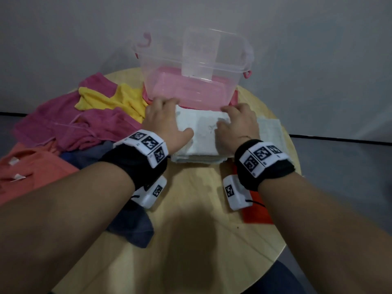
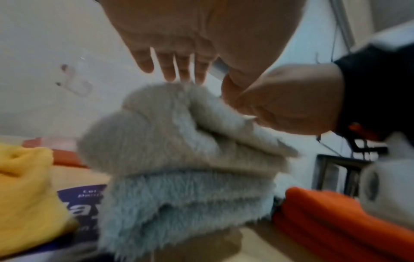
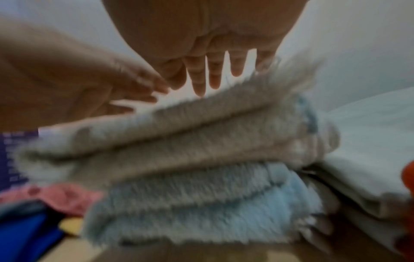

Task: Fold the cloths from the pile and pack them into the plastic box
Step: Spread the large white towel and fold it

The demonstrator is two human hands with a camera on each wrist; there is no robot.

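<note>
Head view: left hand (image 1: 164,122) and right hand (image 1: 237,124) are lying flat, fingers extended, pressing on a folded towel (image 1: 201,136) at the table's (image 1: 191,240) far middle, just before the box (image 1: 191,71). The pile (image 1: 84,124) is sitting along the left edge.

Left wrist view: fingers (image 2: 168,69) are spreading over the towel, blurred.

Right wrist view: fingers (image 3: 215,74) are reaching straight across the stack.

My right hand (image 3: 201,35) w/ fingers (image 3: 198,78) straight, tips down on folded fluffy cloth (image 3: 190,159), beige layers over pale blue. Left hand (image 3: 78,88) flat on it too. Pic blurry.
</note>
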